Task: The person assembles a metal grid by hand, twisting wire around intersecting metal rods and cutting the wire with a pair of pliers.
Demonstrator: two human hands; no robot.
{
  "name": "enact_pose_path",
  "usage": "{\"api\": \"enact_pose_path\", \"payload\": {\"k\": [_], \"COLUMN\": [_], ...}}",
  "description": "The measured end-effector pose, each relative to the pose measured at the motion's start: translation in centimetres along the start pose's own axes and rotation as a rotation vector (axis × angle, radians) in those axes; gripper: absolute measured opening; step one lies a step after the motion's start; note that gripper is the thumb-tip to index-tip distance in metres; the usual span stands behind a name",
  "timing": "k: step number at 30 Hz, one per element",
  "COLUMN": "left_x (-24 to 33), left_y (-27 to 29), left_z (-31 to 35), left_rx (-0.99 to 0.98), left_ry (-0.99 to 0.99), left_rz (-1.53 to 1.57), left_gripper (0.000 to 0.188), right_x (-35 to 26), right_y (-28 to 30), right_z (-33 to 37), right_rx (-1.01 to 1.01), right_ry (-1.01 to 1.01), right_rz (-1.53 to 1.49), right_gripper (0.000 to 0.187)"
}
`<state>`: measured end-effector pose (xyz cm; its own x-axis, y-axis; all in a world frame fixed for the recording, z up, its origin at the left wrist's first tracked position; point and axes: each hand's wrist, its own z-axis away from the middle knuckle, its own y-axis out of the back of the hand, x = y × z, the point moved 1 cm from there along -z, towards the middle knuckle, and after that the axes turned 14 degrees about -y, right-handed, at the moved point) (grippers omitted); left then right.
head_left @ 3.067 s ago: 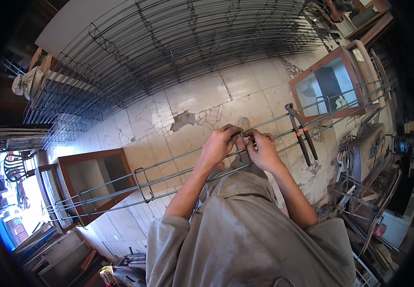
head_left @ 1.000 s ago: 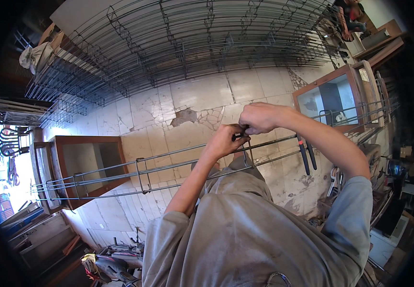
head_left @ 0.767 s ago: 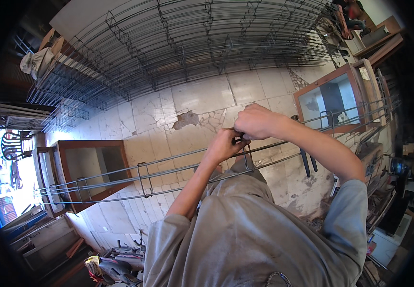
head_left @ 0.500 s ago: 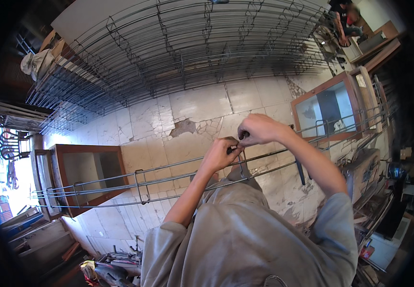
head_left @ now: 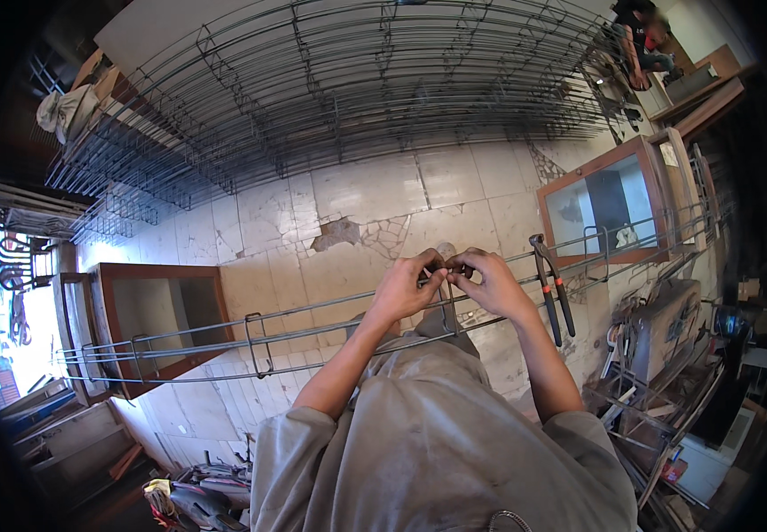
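Steel rebar cage (head_left: 250, 332) pinched between both hands, left (head_left: 404, 288), right (head_left: 490, 282).

A long rebar cage (head_left: 250, 332) crosses the frame's middle from left to right. Both hands meet on it at centre, left hand (head_left: 406, 288) beside right hand (head_left: 490, 282). Pincers (head_left: 550, 288) hang right of them. Stacked cages (head_left: 357, 80) fill the top.

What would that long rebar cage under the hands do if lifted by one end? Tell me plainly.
The rebar cage would probably sag and whip: its bars are thin and run nearly the full width of the view. It likely feels heavy, being all steel. It seems unlikely to roll, since square stirrups frame it. Both the left hand and right hand work at one stirrup.
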<state>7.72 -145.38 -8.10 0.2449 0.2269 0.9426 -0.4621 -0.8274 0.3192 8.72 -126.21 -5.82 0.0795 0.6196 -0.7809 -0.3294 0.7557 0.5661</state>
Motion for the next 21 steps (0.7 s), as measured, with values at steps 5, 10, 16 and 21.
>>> {"api": "enact_pose_path", "payload": {"k": [5,10,16,21], "left_x": [-1.3,-1.8,-1.0,-2.0], "left_y": [-0.4,-0.4,-0.3,-0.4], "left_z": [0.3,0.3,0.0,-0.5], "left_rx": [0.027,0.014,0.078,0.101], "left_ry": [-0.049,0.014,0.071,0.021], "left_rz": [-0.009,0.056,0.013,0.116], "left_gripper": [0.021,0.021,0.019,0.02], "right_x": [0.1,1.0,-0.5,-1.0], "right_y": [0.8,0.8,-0.5,-1.4], "right_z": [-1.4,-1.9,-0.2,0.6], "right_rx": [-0.213,-0.239,-0.051,0.092], "right_ry": [-0.241,-0.074,-0.064,-0.093], "right_rz": [-0.102,-0.004,-0.015,0.053], "right_gripper": [0.023,0.014,0.007,0.008]}}
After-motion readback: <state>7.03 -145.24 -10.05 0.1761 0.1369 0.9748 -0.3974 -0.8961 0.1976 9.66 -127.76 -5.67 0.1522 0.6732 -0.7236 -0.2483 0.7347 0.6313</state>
